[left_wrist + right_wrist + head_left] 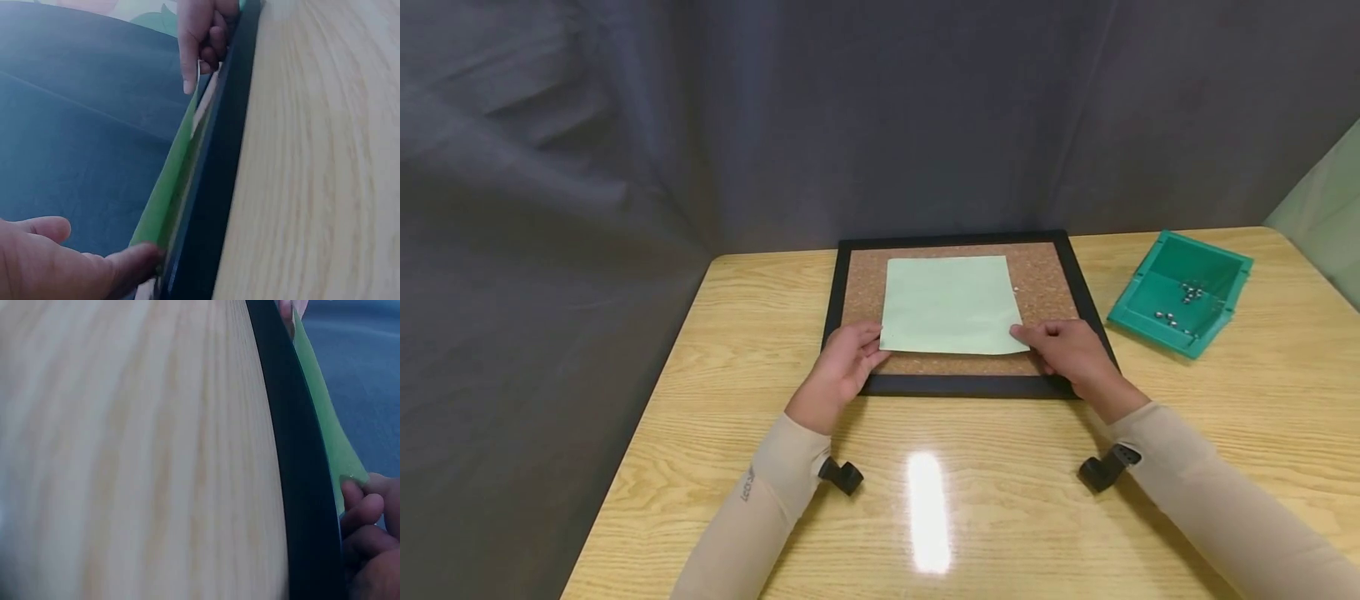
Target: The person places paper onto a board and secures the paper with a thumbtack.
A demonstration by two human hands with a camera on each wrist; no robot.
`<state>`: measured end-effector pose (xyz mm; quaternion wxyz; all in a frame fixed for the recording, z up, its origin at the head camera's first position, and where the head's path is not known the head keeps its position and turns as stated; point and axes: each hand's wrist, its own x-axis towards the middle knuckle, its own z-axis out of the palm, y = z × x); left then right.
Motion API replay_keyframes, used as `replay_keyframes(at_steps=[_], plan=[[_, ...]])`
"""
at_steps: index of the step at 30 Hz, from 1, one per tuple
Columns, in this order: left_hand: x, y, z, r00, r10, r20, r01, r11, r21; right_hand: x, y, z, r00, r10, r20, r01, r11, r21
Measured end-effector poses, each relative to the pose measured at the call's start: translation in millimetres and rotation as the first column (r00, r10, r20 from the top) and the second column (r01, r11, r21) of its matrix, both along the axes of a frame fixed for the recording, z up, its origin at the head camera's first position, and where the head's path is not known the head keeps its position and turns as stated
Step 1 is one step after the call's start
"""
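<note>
A pale green sheet of paper (951, 304) lies over a framed cork board (868, 283), its near edge slightly lifted. My right hand (1067, 350) pinches the near right corner between thumb and curled fingers, as the right wrist view also shows with the hand (375, 531) at the paper (331, 425). At the near left corner, my left hand (842, 362) touches the sheet with extended fingers. In the left wrist view this hand's thumb stands apart from its fingers (134, 262), which meet the paper's edge (165, 194).
A teal tray (1165, 333) with several small shiny metallic pieces (1191, 292) stands right of the board on the wooden table (737, 333). The board's black frame (970, 386) borders the cork. A dark curtain (925, 117) hangs behind the table.
</note>
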<state>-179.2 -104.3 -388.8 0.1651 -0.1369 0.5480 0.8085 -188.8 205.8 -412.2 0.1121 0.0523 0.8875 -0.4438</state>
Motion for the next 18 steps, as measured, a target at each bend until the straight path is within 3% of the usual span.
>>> replay_keyframes(at_steps=[5, 12, 18], plan=[[2.5, 0.7, 6.5, 1.0, -0.005, 0.001, 0.005, 1.0, 0.008, 0.2, 0.5, 0.9, 1.0, -0.022, 0.008, 0.022, 1.0, -0.016], [2.0, 2.2, 6.1, 1.0, -0.009, -0.009, 0.009, 1.0, 0.011, -0.2, -0.5, -0.4, 0.999, -0.037, 0.001, 0.037, 0.999, 0.0], [4.7, 0.5, 6.9, 0.998, -0.057, -0.01, 0.057, 0.998, -0.02, -0.2, -0.2, -0.6, 0.999, -0.042, 0.005, 0.042, 0.999, -0.008]])
